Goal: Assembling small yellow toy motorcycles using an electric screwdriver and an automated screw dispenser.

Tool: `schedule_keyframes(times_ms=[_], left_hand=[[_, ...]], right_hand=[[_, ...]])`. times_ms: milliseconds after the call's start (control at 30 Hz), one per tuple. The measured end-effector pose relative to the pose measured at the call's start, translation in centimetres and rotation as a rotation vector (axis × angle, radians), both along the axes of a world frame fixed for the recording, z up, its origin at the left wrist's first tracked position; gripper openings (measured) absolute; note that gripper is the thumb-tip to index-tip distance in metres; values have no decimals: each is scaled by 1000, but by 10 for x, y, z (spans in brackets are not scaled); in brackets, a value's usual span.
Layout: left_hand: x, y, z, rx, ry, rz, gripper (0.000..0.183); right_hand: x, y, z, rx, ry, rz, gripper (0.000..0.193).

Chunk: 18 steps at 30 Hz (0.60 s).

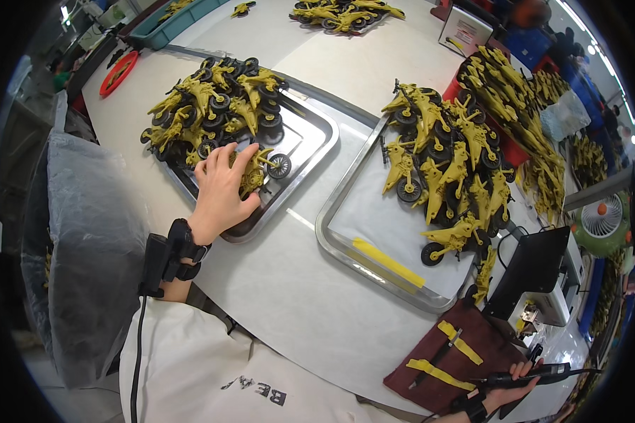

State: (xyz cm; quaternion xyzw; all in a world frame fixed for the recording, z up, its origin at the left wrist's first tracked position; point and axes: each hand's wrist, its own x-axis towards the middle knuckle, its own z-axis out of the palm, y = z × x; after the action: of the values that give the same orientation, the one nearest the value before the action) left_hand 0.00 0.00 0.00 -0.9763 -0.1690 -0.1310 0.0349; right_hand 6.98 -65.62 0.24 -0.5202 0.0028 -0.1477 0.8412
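Here, just under our left hand [220,185], lies a yellow model motorcycle [252,178], at the near edge of a heap in the left metal tray [309,134]; one black wheel [279,166] sticks out past our fingertips. Our thumb and fingers arch around its body, though we cannot tell whether they are clamped on it. Taking our directions from that motorcycle, we see the heap of similar yellow motorcycles [212,106] at eleven o'clock. At three o'clock, the right metal tray [374,276] carries a second pile [448,169] over a white liner [360,215], with a strip of yellow tape [388,262] near its closer rim. Around four o'clock, well apart from the left, our right hand [511,395] is wrapped about a black corded tool [529,377], beside a maroon cloth [441,359] banded with yellow tape. Farther out, we have a red dish [120,73] at ten o'clock, a teal bin [173,28] at eleven, another yellow heap [346,14] at one, a green fan [601,220] at three and a clear plastic bag [92,247] at eight.
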Motion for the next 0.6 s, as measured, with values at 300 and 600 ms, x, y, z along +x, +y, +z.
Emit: schedule_keyframes(times_ms=[300, 600], left_hand=[[-4, -1, 0, -96, -54, 37, 94], [-27, 9, 37, -173, -380, 95, 92]], right_hand=[[3, 32, 18, 24, 75, -217, 45], [2, 31, 15, 39, 80, -195, 45]])
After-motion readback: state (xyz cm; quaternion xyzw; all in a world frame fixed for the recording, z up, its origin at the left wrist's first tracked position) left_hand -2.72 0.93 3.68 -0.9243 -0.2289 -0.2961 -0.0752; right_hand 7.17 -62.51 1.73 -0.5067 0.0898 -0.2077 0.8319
